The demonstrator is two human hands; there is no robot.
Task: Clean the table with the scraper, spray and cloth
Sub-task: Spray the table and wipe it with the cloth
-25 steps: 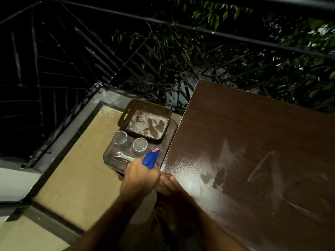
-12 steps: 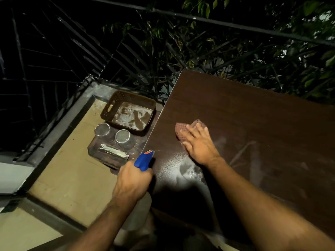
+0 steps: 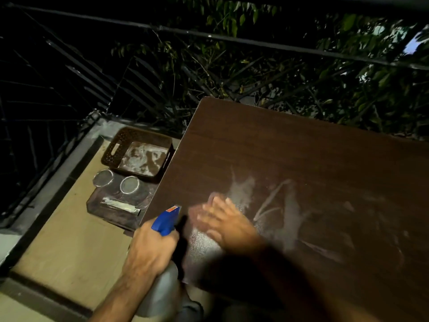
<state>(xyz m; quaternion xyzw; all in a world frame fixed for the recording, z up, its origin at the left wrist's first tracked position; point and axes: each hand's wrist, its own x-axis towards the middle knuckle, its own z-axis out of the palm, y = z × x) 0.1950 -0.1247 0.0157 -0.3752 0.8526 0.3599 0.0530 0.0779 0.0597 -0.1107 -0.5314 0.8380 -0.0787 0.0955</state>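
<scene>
The dark brown table (image 3: 290,145) carries white powdery smears around its middle and near its left edge. My left hand (image 3: 152,247) grips a spray bottle (image 3: 167,219) with a blue head, held just off the table's left edge. My right hand (image 3: 225,220) lies flat and motion-blurred on the tabletop, pressing a reddish cloth (image 3: 212,198) whose edge shows past the fingers. The scraper (image 3: 120,204), a pale metal strip, lies on a low stool beside the table.
A brown basket (image 3: 111,149) dusted with white powder sits on the low stool (image 3: 104,210), with two glass jars (image 3: 103,177) in front of it. A dark metal railing (image 3: 232,39) and foliage lie beyond the table. Tan floor is at the left.
My right hand with the cloth has slid back along the table toward me. The left hand still holds the spray bottle at the table's left edge.
</scene>
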